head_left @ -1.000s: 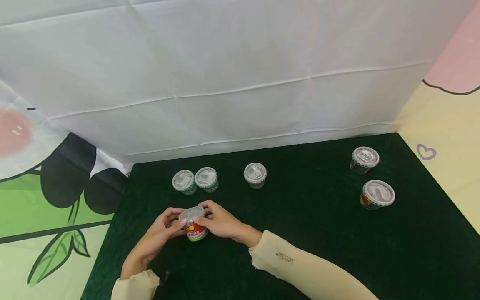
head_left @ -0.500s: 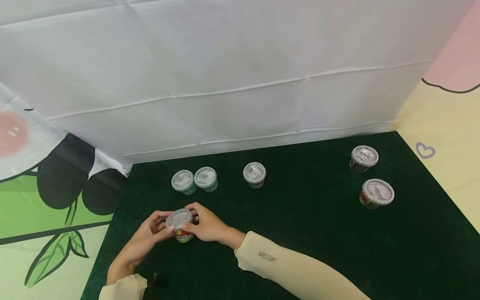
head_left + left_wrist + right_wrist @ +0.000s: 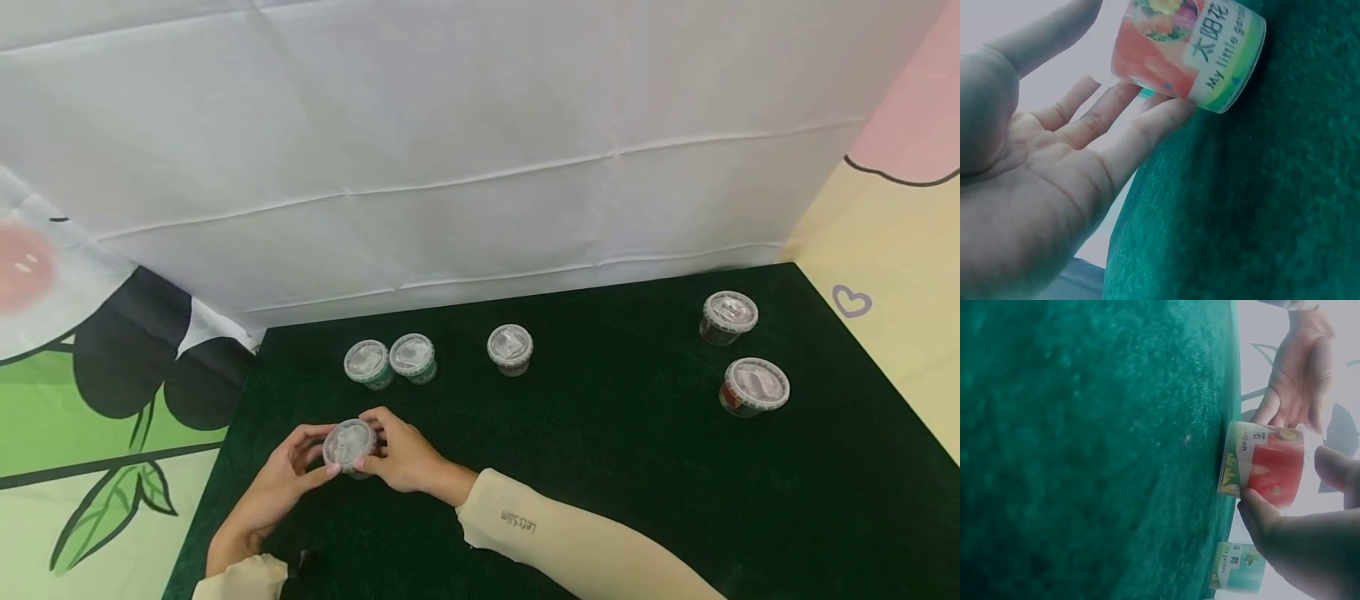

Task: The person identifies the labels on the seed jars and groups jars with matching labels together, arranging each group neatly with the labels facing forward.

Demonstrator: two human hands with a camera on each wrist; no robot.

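A small clear plastic tub (image 3: 348,443) with a see-through lid sits between both hands at the front left of the green cloth. Its red label (image 3: 1147,59), printed "My little garden" with Chinese characters, shows in the left wrist view. My left hand (image 3: 277,483) holds the tub's left side, thumb near the lid rim and fingertips against the wall. From the right, my right hand (image 3: 405,457) grips it between thumb and fingers. In the right wrist view the tub's base (image 3: 1227,459) is right at the cloth.
Two teal-labelled tubs (image 3: 367,362) stand side by side behind the hands. Another lidded tub (image 3: 510,348) is at the back middle. A dark tub (image 3: 727,317) and a red-labelled tub (image 3: 753,387) stand far right. A white cloth wall (image 3: 480,167) rises behind the table (image 3: 600,467).
Both hands have moved left with the tub. Its lid now faces up toward the head camera, and the label has turned out of that view. The other tubs have not moved.
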